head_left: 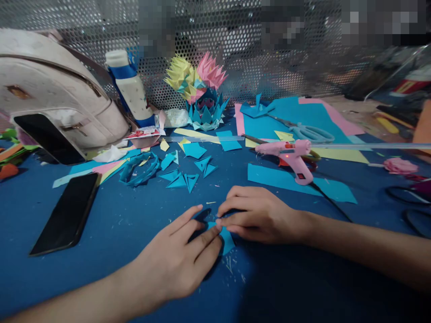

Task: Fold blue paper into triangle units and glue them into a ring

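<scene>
A small piece of blue paper (227, 242) lies on the blue table under my fingers. My left hand (183, 253) holds it down from the left, its index finger raised and stretched out, the other fingers bent onto the paper. From the right, my right hand (259, 214) pinches the paper's upper edge with curled fingers, and the fingertips of both hands meet there. Much of the paper is hidden by the hands. Just beyond them sit several folded blue paper triangles (182, 179) and a small blue paper square (194, 150).
A pink glue gun (292, 154) stands behind my right hand, its cord trailing right. Scissors (310, 132) lie on coloured sheets. Folded paper flowers (208, 110) stand at the back. Leftward are a phone (67, 213), a bottle (131, 89) and a backpack (60, 85).
</scene>
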### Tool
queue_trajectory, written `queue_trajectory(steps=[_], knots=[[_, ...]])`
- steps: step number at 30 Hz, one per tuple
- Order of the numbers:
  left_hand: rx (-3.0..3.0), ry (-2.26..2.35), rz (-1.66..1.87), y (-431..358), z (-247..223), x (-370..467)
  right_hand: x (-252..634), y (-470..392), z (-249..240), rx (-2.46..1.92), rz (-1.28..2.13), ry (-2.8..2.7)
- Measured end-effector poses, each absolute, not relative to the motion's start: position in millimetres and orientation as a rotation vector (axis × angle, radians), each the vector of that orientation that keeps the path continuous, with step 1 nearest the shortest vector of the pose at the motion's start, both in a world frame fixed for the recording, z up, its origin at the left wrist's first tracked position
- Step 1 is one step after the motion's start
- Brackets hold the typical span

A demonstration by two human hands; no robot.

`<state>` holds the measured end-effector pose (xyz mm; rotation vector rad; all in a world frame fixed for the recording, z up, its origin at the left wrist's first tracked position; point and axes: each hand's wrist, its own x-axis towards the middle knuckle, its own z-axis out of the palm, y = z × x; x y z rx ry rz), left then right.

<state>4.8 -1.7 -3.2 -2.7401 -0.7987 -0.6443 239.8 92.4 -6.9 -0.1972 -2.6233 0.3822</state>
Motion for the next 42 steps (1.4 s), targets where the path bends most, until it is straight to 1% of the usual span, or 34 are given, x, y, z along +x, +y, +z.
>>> queue_trajectory(steps=[9,13,16,19,22,27,35,42], knots=[[-2.603,-0.821,-0.632,-10,-6,7,240,89,2,-0.086,0.107,-2.681],[-2.593,-0.790,-0.627,-10,-4,7,238,85,2,-0.143,0.035,-2.691],[-2.650,-0.812,-0.587,-8,-3,4,234,80,0,-0.296,0.093,-2.694],[-2.742,-0.876,-0.490,-6,-3,-1,229,76,1,-0.560,0.322,-2.748],[-2.826,-0.903,-0.468,-5,-7,-5,223,72,5,-0.796,0.543,-2.772],[-2.947,-0.910,-0.510,-5,-9,-8,218,69,11,-0.954,0.712,-2.753],[-2.972,-0.907,-0.575,-6,-6,-7,223,73,6,-0.856,0.694,-2.688],[-2.912,-0.967,-0.664,-6,-5,-1,227,67,3,-0.682,0.415,-2.651]])
